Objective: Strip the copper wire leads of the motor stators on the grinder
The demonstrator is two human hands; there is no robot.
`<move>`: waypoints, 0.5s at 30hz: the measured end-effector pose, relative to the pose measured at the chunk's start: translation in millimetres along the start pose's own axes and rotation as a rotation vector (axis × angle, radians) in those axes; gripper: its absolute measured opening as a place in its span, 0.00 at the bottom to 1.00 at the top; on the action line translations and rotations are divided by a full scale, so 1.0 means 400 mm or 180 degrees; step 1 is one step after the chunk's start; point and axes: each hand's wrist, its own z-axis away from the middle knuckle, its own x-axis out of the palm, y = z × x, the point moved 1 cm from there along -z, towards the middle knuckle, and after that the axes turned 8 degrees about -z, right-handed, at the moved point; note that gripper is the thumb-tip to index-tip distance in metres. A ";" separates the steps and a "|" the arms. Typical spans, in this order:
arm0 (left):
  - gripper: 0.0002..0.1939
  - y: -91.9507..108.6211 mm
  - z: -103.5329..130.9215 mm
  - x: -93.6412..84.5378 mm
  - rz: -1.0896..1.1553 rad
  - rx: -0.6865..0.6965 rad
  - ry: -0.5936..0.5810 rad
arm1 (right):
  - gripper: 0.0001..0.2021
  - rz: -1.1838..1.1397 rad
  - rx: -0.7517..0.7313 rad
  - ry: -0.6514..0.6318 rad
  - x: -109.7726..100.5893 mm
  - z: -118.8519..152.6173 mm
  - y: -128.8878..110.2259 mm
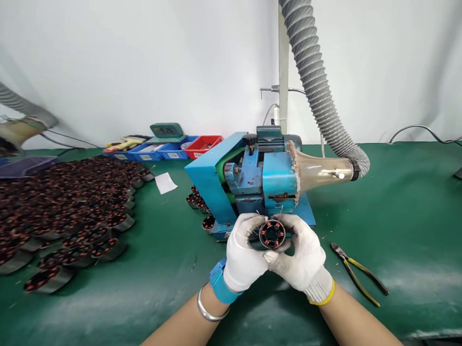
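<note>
On the table [160, 304], a machine [250, 179] — coils [48, 224] to its left, pliers [360, 275] to its right — stands near the wall [144, 53].

Ring-shaped wound core [272, 234], one: grey metal rim, dark interior, copper-coloured windings spaced around the centre. Thin wire ends project near the upper edge. Open face towards the camera; held off the bench [416, 215] between left hand [245, 253] and right hand [301, 254].
</note>
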 end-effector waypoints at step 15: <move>0.46 -0.260 0.092 -0.451 -0.4151 -0.1961 -0.0926 | 0.17 0.0890 -0.0855 -0.0274 0.009 0.031 -0.011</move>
